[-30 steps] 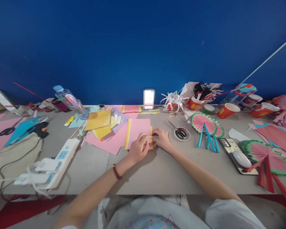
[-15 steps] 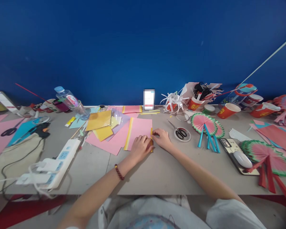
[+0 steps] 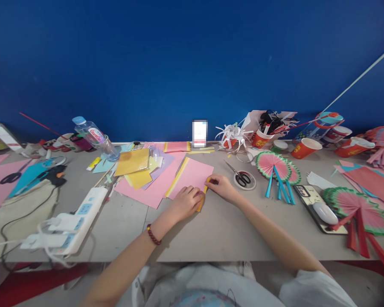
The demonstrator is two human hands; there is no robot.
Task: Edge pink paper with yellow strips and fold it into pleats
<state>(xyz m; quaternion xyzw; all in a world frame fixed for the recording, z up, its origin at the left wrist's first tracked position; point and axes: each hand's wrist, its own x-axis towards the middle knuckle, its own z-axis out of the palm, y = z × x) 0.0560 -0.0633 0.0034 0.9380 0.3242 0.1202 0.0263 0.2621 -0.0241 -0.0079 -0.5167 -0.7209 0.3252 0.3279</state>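
Observation:
A pink paper sheet [image 3: 192, 175] with yellow strips along two edges lies tilted on the grey table [image 3: 211, 230]. My left hand [image 3: 187, 201] rests on its near corner, fingers curled down onto the paper and the yellow strip. My right hand [image 3: 222, 186] pinches the sheet's right corner at the yellow strip. A red bead bracelet [image 3: 153, 235] circles my left wrist. More pink and yellow sheets [image 3: 137, 170] are piled just left of the sheet.
Scissors [image 3: 240, 175] lie on a tape roll to the right, beside pink paper fans [image 3: 275, 166], a phone [image 3: 310, 198] and a white mouse [image 3: 324, 212]. Red cups [image 3: 307, 147] stand at the back right. A power strip [image 3: 77, 215], a water bottle [image 3: 94, 135] and a glue gun [image 3: 48, 172] are on the left.
The pink sheet has turned clockwise under my hands, so it now lies slanted. My left hand slid toward me and my right hand moved slightly right with the corner.

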